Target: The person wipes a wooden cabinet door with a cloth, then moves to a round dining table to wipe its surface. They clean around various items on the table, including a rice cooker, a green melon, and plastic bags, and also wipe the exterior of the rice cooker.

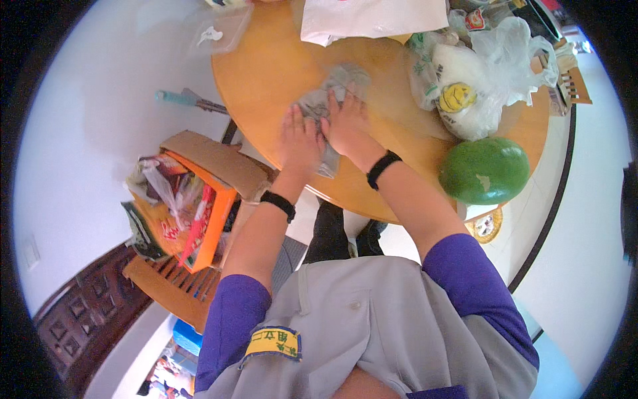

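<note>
A crumpled grey cloth (319,107) lies on the round wooden table (394,194), near its left side. Both of my hands press on it from above. My left hand (301,139) rests on the cloth's left part with its fingers spread and is slightly blurred. Touching it on the right, my right hand (349,119) has its fingers stretched over the cloth's middle. One end of the cloth hangs down past my left hand towards the table's near edge. Each wrist wears a black band.
A green melon (484,170) sits at the table's right edge, below filled plastic bags (468,119). A white bag (374,20) stands at the far side. At the left, an open box (214,224) of packets rests on a wooden chair (154,294). A gold-coloured dish (486,226) shows beyond the table.
</note>
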Demonstrator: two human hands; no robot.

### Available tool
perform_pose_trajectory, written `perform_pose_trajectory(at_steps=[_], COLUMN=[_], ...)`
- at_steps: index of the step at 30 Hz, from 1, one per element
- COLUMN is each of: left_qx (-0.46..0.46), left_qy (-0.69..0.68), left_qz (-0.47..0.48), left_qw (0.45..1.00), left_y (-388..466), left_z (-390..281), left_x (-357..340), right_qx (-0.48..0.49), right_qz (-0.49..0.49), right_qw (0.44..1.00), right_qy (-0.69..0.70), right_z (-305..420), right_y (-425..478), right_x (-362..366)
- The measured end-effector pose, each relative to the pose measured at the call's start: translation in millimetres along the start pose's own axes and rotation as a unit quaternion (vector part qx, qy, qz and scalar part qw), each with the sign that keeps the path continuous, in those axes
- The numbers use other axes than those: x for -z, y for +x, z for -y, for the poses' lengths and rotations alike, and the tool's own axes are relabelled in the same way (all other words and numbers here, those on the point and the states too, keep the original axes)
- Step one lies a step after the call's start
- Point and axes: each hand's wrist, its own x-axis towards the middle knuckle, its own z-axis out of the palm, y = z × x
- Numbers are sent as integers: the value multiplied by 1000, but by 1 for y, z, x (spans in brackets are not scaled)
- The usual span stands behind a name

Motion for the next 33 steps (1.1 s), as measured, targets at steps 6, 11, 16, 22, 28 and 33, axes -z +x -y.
perform_pose_trajectory(at_steps=[6, 11, 16, 22, 28, 33], left_qx=[-48, -152, -216, -30, 338, 448], left_qy=[-50, -163, -127, -117, -155, -294], left_qz=[12, 40, 8, -18, -90, -134], left_qw=[998, 974, 968, 993, 924, 834], left_y=[-71, -135, -145, -140, -94, -39], left_z=[-105, -152, -135, -75, -6, 63], left_x=[-2, -8, -13, -12, 7, 0], right_qx=[4, 19, 28, 83, 221, 204], right_qz=[-28, 17, 46, 65, -40, 21], right_qw=[999, 998, 998, 994, 974, 977], right_qy=[-30, -61, -44, -20, 11, 56], right_z=[-66, -109, -110, -51, 31, 87], right_y=[-128, -228, -248, -178, -50, 51], right_x=[2, 0, 16, 30, -10, -18])
